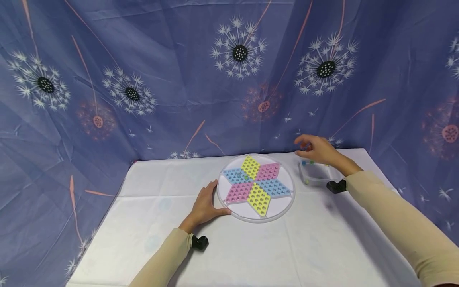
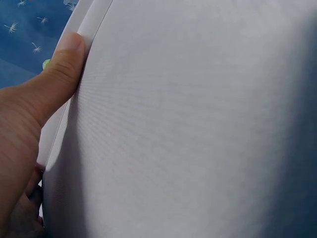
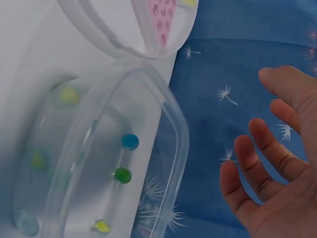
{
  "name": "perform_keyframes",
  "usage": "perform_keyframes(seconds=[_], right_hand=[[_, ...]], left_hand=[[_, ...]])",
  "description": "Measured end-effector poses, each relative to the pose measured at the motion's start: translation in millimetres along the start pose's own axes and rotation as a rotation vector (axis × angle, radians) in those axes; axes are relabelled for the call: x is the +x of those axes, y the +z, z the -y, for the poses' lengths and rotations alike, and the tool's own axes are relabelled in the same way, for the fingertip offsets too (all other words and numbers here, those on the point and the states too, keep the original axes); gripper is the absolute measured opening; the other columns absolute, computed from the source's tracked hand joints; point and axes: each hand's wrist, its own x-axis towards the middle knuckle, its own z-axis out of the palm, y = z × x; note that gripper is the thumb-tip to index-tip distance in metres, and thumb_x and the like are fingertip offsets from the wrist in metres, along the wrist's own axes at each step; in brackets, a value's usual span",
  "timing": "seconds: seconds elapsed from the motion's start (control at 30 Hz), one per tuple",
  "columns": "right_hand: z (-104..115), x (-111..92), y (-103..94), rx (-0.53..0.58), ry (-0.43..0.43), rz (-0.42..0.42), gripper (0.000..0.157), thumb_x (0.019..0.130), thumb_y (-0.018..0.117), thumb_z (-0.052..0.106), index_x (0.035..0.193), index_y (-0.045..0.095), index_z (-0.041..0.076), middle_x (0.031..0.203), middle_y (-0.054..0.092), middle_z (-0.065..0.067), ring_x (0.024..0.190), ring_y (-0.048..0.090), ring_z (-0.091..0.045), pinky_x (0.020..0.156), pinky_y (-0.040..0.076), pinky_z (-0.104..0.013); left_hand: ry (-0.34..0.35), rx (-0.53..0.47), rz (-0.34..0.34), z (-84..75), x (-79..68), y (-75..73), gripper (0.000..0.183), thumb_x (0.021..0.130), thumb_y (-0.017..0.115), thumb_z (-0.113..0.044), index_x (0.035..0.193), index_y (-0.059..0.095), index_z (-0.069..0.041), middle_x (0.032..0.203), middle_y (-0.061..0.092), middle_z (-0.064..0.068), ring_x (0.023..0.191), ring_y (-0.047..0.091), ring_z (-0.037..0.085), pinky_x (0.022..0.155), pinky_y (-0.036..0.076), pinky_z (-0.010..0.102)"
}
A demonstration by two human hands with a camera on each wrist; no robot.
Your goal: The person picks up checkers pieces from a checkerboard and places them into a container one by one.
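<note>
A round white Chinese checkers board (image 1: 229,159) with a star of pink, blue and yellow hole patches lies on the table. Two marbles (image 1: 246,177) sit on its upper-left blue patch. My left hand (image 1: 204,205) rests against the board's left rim, fingers and thumb spread along the edge; in the left wrist view the thumb (image 2: 67,62) lies on the rim. Above a clear plastic box (image 1: 317,182) my right hand (image 1: 317,149) hovers, fingers loosely bent, holding nothing visible. Inside the box the right wrist view shows a blue marble (image 3: 130,142), a green marble (image 3: 123,175) and yellow ones.
A white cloth covers the table (image 1: 143,223). Behind it hangs a blue curtain (image 1: 172,79) with dandelion prints, close to the table's back edge. The box stands to the right of the board, with a gap between them.
</note>
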Motion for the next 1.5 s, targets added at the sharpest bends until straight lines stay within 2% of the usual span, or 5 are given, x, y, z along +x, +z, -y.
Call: perform_keyframes(seconds=[0.2,0.5,0.8,1.07,1.5], right_hand=[[9.1,6.0,1.2,0.01,0.0,0.02,0.039,0.095,0.077,0.021,0.129,0.065,0.006,0.109,0.068,-0.019,0.079,0.062,-0.022,0.065,0.053,-0.038],[21.2,15.1,12.9,0.029,-0.005,0.043,0.04,0.094,0.078,0.021,0.13,0.066,0.008,0.109,0.068,-0.018,0.081,0.062,-0.023,0.067,0.053,-0.039],[35.9,26.9,34.7,0.081,-0.023,0.069,0.041,0.094,0.077,0.021,0.131,0.064,0.008,0.114,0.068,-0.023,0.087,0.065,-0.028,0.074,0.055,-0.044],[49.9,38.6,54.6,0.103,-0.06,0.093,0.042,0.094,0.077,0.02,0.132,0.064,0.008,0.114,0.067,-0.02,0.091,0.067,-0.029,0.079,0.059,-0.048],[70.8,49.9,89.5,0.165,-0.08,0.144,0.041,0.094,0.078,0.02,0.132,0.064,0.012,0.116,0.066,-0.019,0.095,0.066,-0.031,0.085,0.058,-0.048]], left_hand=[[-0.005,-0.013,-0.003,-1.3,-0.7,-0.7,0.124,0.069,0.094,-0.05,0.16,0.027,0.0,0.164,0.033,0.018,0.153,0.027,0.035,0.128,0.016,0.05],[-0.011,0.009,0.005,0.6,0.7,0.0,0.124,0.07,0.093,-0.051,0.161,0.026,-0.001,0.164,0.032,0.017,0.153,0.026,0.033,0.128,0.015,0.048],[-0.015,0.004,0.009,1.4,1.2,0.7,0.124,0.069,0.093,-0.052,0.161,0.027,-0.001,0.164,0.033,0.017,0.153,0.027,0.034,0.128,0.016,0.049],[-0.016,0.019,0.002,2.2,1.2,0.4,0.124,0.069,0.093,-0.053,0.161,0.027,-0.002,0.164,0.034,0.016,0.153,0.027,0.034,0.127,0.018,0.049],[-0.028,0.023,0.012,3.6,2.5,0.6,0.126,0.069,0.093,-0.054,0.162,0.026,-0.004,0.165,0.032,0.015,0.154,0.025,0.032,0.128,0.016,0.047]])
